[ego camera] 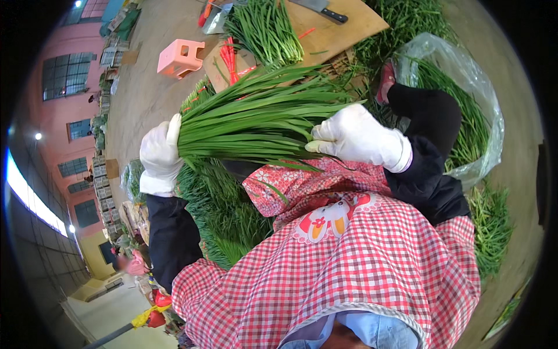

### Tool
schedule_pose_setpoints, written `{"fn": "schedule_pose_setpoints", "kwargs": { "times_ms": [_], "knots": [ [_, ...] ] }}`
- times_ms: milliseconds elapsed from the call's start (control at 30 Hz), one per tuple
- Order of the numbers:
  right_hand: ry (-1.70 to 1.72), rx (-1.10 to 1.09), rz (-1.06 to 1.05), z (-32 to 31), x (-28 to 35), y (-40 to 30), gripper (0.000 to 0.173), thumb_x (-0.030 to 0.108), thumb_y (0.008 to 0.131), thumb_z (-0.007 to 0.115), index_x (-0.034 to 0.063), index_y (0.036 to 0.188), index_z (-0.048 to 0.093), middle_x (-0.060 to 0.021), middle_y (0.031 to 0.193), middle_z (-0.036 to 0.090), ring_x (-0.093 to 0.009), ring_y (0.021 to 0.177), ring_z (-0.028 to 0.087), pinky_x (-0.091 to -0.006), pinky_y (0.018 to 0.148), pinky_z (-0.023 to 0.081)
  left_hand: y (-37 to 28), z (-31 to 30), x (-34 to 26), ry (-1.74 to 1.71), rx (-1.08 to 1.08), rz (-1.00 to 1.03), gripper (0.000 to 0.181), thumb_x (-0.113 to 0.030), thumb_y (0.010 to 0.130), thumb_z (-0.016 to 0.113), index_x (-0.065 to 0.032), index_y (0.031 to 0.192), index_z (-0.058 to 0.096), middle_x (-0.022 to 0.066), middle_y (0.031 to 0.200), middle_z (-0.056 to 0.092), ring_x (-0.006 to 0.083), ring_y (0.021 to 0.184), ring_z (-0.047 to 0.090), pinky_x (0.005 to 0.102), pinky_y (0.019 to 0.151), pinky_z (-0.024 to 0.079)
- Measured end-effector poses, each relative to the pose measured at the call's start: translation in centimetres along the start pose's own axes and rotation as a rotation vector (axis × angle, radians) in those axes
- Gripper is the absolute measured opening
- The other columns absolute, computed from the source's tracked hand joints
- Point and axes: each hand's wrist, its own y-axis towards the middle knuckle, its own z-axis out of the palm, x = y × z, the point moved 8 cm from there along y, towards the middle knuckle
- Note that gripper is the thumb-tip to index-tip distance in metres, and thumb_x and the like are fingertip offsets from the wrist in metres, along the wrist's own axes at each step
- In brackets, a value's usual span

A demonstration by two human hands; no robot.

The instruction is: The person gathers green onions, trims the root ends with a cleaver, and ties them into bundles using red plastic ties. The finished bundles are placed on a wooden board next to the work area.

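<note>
In a white glove, my left hand [160, 150] grips a loose bunch of garlic chives [248, 122] at one end. The long flat green leaves fan out sideways above my lap towards my right hand [355, 137], gloved in white too. Its fingers pinch some leaf tips at the bunch's lower right side. Just beyond the bunch, a pile of garlic chives [266, 32] with pale stem ends lies on a wooden board [348, 22]. Red ties [229, 59] rest by that pile.
A kitchen knife [333, 15] lies at the board's far edge. The pink plastic stool [179, 59] stands on the floor at far left. To my right is a clear plastic bag [490, 100] of greens. More chives [222, 209] are heaped by my left arm.
</note>
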Motion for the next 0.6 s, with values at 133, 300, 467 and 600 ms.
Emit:
{"fn": "schedule_pose_setpoints", "kwargs": {
  "times_ms": [133,300,467,600],
  "knots": [
    [1.261,-0.598,0.324,-3.4,-5.4,-4.0,0.033,0.032,0.092,0.054,0.0074,0.070,0.055,0.0001,0.054,0.049,-0.012,0.043,0.043,-0.0252,0.043,0.033,-1.4,0.8,3.2,0.057,0.080,-0.195,0.057,-0.013,0.069,0.068,-0.0101,0.124,0.051,0.0055,0.079,0.055,0.0259,0.067,0.055,0.0365,0.059,0.044],
    [1.221,-0.256,0.534,2.1,-4.4,-3.4,0.026,0.020,0.092,0.051,-0.0003,0.101,0.064,-0.0025,0.068,0.060,-0.010,0.056,0.055,-0.0217,0.053,0.044,4.5,0.4,7.4,0.008,-0.105,-0.500,0.050,-0.015,0.073,0.068,-0.0123,0.120,0.053,0.0089,0.082,0.060,0.0244,0.078,0.063,0.0350,0.065,0.050],
    [1.364,0.050,0.171,7.5,3.1,4.3,0.078,0.029,0.085,0.064,0.0062,0.146,0.021,-0.0122,0.125,0.051,-0.018,0.108,0.052,-0.0327,0.097,0.039,17.3,2.4,3.2,-0.040,-0.152,-0.460,0.018,-0.007,0.078,0.050,-0.0031,0.094,0.058,0.0164,0.070,0.063,0.0313,0.056,0.063,0.0397,0.046,0.050],
    [1.860,-0.514,0.112,2.8,-1.8,8.5,0.085,0.060,0.083,0.056,0.0022,0.140,0.029,-0.0132,0.130,0.049,-0.025,0.114,0.049,-0.0399,0.103,0.035,19.6,6.2,-4.1,-0.180,-0.009,-0.424,0.012,-0.010,0.080,0.053,-0.0010,0.085,0.059,0.0139,0.071,0.064,0.0258,0.067,0.067,0.0374,0.055,0.052]
  ]
}}
